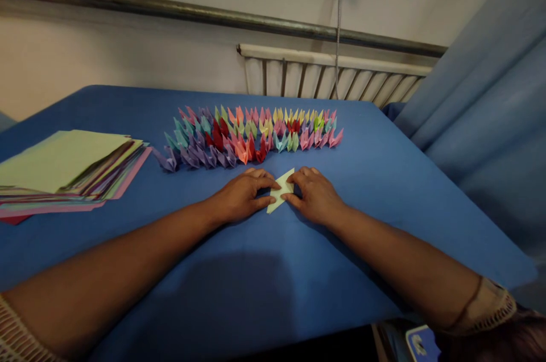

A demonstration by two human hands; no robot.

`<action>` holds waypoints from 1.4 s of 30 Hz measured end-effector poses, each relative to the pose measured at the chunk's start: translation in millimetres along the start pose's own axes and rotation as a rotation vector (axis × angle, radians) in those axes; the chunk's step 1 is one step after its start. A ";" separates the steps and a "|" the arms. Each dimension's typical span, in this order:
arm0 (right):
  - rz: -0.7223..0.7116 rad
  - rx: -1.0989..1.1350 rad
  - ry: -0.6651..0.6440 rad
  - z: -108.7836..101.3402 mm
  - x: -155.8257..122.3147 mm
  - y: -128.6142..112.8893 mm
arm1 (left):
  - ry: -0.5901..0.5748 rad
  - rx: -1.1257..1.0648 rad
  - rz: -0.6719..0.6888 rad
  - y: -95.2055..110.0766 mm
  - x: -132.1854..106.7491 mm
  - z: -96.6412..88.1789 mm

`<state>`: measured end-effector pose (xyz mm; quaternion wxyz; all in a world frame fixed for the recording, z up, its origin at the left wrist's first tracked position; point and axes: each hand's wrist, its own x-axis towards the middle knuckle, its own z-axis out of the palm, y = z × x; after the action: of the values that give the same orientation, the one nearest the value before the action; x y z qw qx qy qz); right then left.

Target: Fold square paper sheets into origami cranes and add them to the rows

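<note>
A small folded piece of pale yellow-green paper point(280, 191) lies on the blue table between my hands. My left hand point(247, 194) pinches its left side, thumb and forefinger at the edge. On the opposite side, my right hand point(315, 194) grips the paper in the same way, with its thumb and forefinger on the surface. The paper has a slanted shape with pointed ends at top and bottom. Just beyond my hands stand several rows of origami cranes point(243, 148) in purple, red, pink, teal, green and yellow.
A tall stack of coloured paper sheets point(68, 160) sits at the left, pale green on top. The blue tablecloth point(384, 180) covers the table. Behind it are a radiator point(333, 60) and a wall pipe point(191, 12). A blue curtain point(486, 89) hangs at the right.
</note>
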<state>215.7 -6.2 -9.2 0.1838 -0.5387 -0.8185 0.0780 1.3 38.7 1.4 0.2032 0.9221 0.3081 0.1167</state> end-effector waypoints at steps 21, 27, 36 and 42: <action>0.166 0.082 0.023 5.0 0.9 -1.1 | 0.123 0.012 -0.103 5.4 2.2 7.5; 0.266 0.106 0.027 11.3 6.3 1.9 | 0.086 0.050 -0.093 1.7 5.6 8.3; 0.248 0.153 -0.030 7.7 8.9 1.8 | 0.094 0.033 -0.125 0.1 10.8 9.8; 0.234 0.172 -0.066 6.3 10.8 3.2 | 0.086 0.034 -0.137 -2.0 11.9 9.6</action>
<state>212.3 5.3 -13.7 0.1921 -0.6100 -0.7459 0.1864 12.9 44.6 -6.9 0.1817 0.8962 0.3809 0.1370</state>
